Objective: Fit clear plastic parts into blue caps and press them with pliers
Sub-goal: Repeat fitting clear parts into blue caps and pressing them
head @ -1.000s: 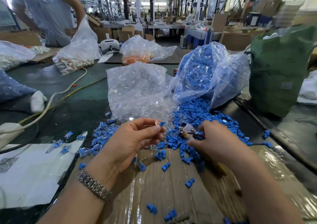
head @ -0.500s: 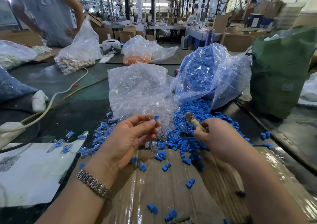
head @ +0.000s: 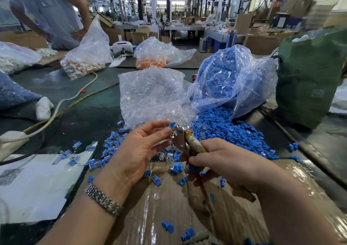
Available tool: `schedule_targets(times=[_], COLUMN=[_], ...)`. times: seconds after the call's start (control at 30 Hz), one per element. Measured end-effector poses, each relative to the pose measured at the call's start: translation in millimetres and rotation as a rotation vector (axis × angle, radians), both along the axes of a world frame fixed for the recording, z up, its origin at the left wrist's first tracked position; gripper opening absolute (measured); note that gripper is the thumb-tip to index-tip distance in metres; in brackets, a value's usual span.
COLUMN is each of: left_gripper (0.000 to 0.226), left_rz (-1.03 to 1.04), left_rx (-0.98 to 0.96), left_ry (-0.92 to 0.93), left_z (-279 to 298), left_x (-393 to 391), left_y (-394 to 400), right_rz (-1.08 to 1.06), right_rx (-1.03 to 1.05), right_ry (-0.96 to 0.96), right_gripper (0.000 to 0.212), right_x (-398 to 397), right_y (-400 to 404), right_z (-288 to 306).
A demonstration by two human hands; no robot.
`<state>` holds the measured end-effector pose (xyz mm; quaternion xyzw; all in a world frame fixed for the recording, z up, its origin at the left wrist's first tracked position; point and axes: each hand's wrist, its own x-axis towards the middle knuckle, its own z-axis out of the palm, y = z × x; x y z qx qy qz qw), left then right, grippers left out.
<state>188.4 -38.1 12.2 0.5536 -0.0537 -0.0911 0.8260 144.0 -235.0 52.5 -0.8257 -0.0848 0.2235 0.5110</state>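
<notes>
The dark table (head: 78,117) fills the view, with a taped sheet of cardboard (head: 165,203) at its near edge, at 6 o'clock. At 3 o'clock stands a green sack (head: 308,79). Left of it, at about 1 o'clock, a clear bag of blue caps (head: 231,75) lies open, and a heap of spilled blue caps (head: 225,130) spreads from its mouth toward the cardboard. Just beside it, at 12 o'clock, sits a bag of clear plastic parts (head: 150,92), touching the blue bag. A white sheet (head: 35,184) lies at 8 o'clock with a few assembled pieces on it. Farther back, at 11 o'clock, a person in a pale shirt (head: 47,13) bends over another plastic bag (head: 88,55).

The right hand (head: 227,162), at 4 o'clock from the centre, is curled round the wrapped handles of the pliers (head: 180,135), whose metal head points up and to the left. The left hand (head: 139,151), with a metal watch band (head: 103,199) on its wrist, pinches a small blue cap (head: 172,125) between thumb and fingertips, holding it right at the pliers' head, above the far edge of the cardboard. Whether the pliers' tips are closed on the cap cannot be told. Loose blue caps (head: 167,226) are scattered over the cardboard.
</notes>
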Motion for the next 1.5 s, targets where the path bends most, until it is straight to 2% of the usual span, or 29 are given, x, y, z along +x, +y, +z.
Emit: schedule_targets(times=[0.3,0.4,0.57,0.7,0.77,0.8,0.87,0.97,1.03,1.1,1.2,1.3,1.5], left_gripper=[0.031,0.034,0.039,0.035,0.029,0.021,0.013,0.009,0.009,0.013,0.011,0.005,0.023], left_rz=[0.040,0.058,0.089,0.078,0.136,0.194,0.376,0.618,0.655,0.590,0.325,0.184,0.094], left_rx=[0.086,0.108,0.139,0.205,0.223,0.266,0.515,1.154,1.523,1.559,1.368,1.430,1.622], left_ry=[-0.039,-0.063,-0.089,-0.125,-0.142,-0.161,-0.223,-0.283,-0.302,-0.380,-0.482,-0.565,-0.631], left_z=[3.9,4.2,1.4,1.2,2.3,3.1,4.1,6.9,8.9,10.1,8.6,-1.3,-14.1], left_x=[-6.8,-8.1,-6.9,-5.0,-4.2,-2.7,1.9,7.1,6.0,2.9,-5.3,-10.7,-8.4], left_y=[-5.1,-5.8,-4.0,-2.3,2.8,6.7,18.0,34.5,36.8,30.8,15.1,3.0,-1.6], right_rz=[-0.040,-0.088,-0.100,-0.103,-0.083,-0.093,-0.165,-0.313,-0.364,-0.357,-0.326,-0.347,-0.334], right_rx=[0.065,0.037,-0.049,0.048,0.085,0.088,0.033,-0.255,-0.505,-0.732,-0.946,-0.995,-1.030], right_ry=[-0.019,-0.068,-0.106,-0.006,0.045,0.038,-0.027,-0.227,-0.346,-0.407,-0.381,-0.343,-0.284], right_gripper=[0.033,0.046,0.048,0.049,0.054,0.055,0.051,0.043,0.038,0.034,0.035,0.038,0.049], right_x=[-1.1,-0.2,-0.5,1.3,3.7,5.2,10.1,16.3,17.1,16.7,17.6,19.6,22.2], right_y=[5.1,9.5,13.9,8.7,2.3,-2.2,-13.5,-25.4,-25.8,-21.5,-15.3,-13.8,-14.2], right_z=[-4.0,-8.1,-11.3,-11.2,-9.4,-8.8,-8.8,-10.4,-12.6,-16.0,-23.1,-26.1,-29.9])
